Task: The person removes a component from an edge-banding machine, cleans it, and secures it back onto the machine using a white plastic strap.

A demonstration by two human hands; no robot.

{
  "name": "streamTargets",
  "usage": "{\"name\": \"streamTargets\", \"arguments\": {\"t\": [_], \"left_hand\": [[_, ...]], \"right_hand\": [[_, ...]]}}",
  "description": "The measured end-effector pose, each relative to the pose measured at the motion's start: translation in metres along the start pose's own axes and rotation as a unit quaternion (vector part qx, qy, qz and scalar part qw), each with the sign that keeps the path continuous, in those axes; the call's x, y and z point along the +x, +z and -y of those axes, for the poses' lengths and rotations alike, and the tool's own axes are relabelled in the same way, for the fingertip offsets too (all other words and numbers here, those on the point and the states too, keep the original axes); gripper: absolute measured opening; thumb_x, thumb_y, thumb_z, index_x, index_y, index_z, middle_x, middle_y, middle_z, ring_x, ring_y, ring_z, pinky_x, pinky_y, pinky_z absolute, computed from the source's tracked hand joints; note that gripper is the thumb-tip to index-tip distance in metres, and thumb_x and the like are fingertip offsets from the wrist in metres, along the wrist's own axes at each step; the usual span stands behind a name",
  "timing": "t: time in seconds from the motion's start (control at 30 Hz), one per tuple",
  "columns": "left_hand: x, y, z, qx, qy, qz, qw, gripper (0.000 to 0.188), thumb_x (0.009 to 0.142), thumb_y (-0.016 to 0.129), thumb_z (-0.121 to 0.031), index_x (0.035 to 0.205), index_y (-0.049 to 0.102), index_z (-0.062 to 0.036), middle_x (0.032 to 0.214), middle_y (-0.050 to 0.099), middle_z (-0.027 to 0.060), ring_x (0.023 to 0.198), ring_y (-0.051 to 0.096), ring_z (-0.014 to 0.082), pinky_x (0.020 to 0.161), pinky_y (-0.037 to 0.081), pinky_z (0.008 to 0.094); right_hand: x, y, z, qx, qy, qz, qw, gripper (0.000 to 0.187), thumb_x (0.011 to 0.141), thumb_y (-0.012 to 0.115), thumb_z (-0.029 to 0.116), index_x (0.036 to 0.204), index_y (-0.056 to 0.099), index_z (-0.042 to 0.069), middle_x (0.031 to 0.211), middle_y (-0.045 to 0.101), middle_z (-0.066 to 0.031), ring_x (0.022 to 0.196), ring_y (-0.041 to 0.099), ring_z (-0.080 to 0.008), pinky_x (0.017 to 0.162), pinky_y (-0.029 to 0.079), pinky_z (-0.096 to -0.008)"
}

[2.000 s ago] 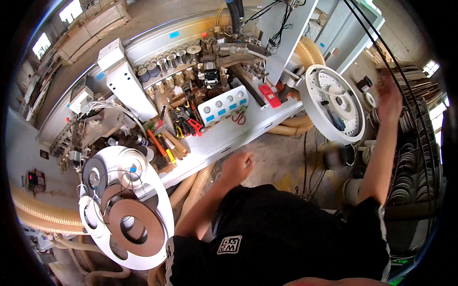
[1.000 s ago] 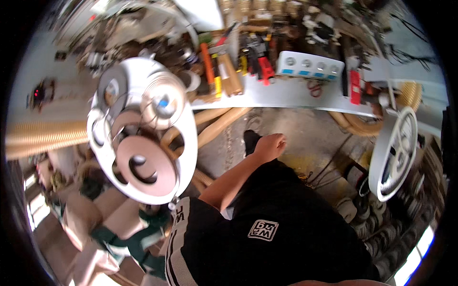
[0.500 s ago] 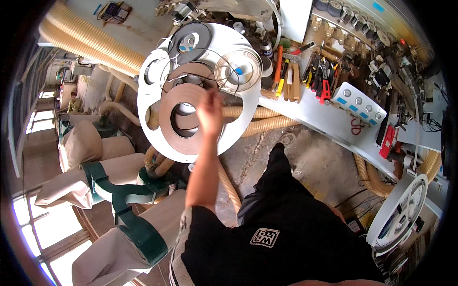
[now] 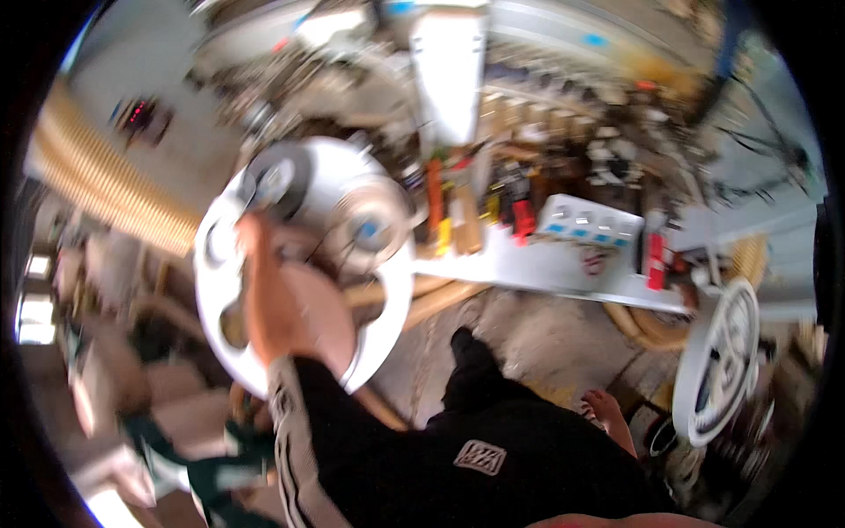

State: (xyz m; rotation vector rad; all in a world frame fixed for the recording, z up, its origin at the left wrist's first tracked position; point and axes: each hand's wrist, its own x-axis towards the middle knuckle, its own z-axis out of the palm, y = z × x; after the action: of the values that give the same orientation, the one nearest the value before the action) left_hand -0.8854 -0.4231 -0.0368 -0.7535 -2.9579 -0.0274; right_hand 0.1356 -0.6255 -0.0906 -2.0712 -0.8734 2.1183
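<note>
Motion blurs the picture. My left hand [image 4: 253, 231] reaches over a white round plate [image 4: 393, 310] with large cut-outs, beside its grey coil [image 4: 295, 176]. Its fingers are smeared, so I cannot tell whether it grips anything. Under my left forearm lies a brown coil of flat edge-banding strip [image 4: 321, 321], partly hidden by the arm. A cream coil [image 4: 374, 211] sits at the plate's right side. My right hand [image 4: 603, 407] hangs low at my right side, away from the plate, with loose fingers and nothing visible in it.
A white bench [image 4: 528, 268] holds orange and yellow tools, red-handled tools [image 4: 522, 220] and a white holder [image 4: 590, 220] with round holes. A white spoked wheel [image 4: 717, 365] stands at right. Ribbed tan hoses [image 4: 114, 189] run at left and below the bench. Green-and-beige dust bags fill the lower left.
The whole view has swung, shifting the plate left and down. My left hand has moved from the brown coil's right side toward the plate's far left. My right hand has come into view.
</note>
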Motion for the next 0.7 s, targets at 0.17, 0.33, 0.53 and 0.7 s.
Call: {"name": "streamTargets", "arguments": {"t": [0.17,0.33,0.53,0.7], "left_hand": [[0.004,-0.013,-0.111,-0.357,0.144,-0.098,0.918,0.035,0.102,0.054,-0.034,0.119,0.064,-0.005,0.117,0.068,0.014,0.1,0.066,0.026,0.088,0.055,0.0391],[-0.101,-0.222,-0.233,-0.673,0.308,-0.168,0.652,0.021,0.112,0.044,-0.018,0.113,0.059,-0.0037,0.107,0.069,0.0112,0.088,0.064,0.0166,0.082,0.054,0.0308],[-0.236,-0.447,-0.344,-0.83,0.397,-0.033,0.39,0.03,0.112,0.046,-0.029,0.106,0.062,-0.0036,0.08,0.048,-0.0007,0.069,0.042,0.0078,0.064,0.037,0.0246],[-0.284,-0.653,-0.451,-0.824,0.447,-0.195,0.289,0.03,0.107,0.054,-0.031,0.103,0.069,-0.0048,0.072,0.052,0.0018,0.069,0.051,0.0096,0.061,0.039,0.0285]], "right_hand": [[-0.077,-0.039,0.029,-0.028,-0.101,-0.183,0.977,0.024,0.105,0.058,0.013,0.124,0.067,0.001,0.114,0.072,-0.0102,0.095,0.07,-0.0242,0.081,0.056,-0.0361],[-0.115,-0.094,0.094,-0.239,-0.216,-0.414,0.851,0.035,0.1,0.069,0.024,0.129,0.067,0.004,0.115,0.073,-0.0085,0.103,0.07,-0.0179,0.091,0.054,-0.033],[-0.271,-0.153,0.168,0.057,-0.436,-0.586,0.68,0.023,0.1,0.068,0.017,0.118,0.072,0.003,0.099,0.074,-0.0026,0.088,0.066,-0.0122,0.079,0.053,-0.0293],[-0.424,-0.193,0.156,0.276,-0.474,-0.687,0.477,0.025,0.103,0.065,0.029,0.113,0.069,0.007,0.102,0.07,-0.0042,0.089,0.064,-0.0152,0.08,0.052,-0.031]]}}
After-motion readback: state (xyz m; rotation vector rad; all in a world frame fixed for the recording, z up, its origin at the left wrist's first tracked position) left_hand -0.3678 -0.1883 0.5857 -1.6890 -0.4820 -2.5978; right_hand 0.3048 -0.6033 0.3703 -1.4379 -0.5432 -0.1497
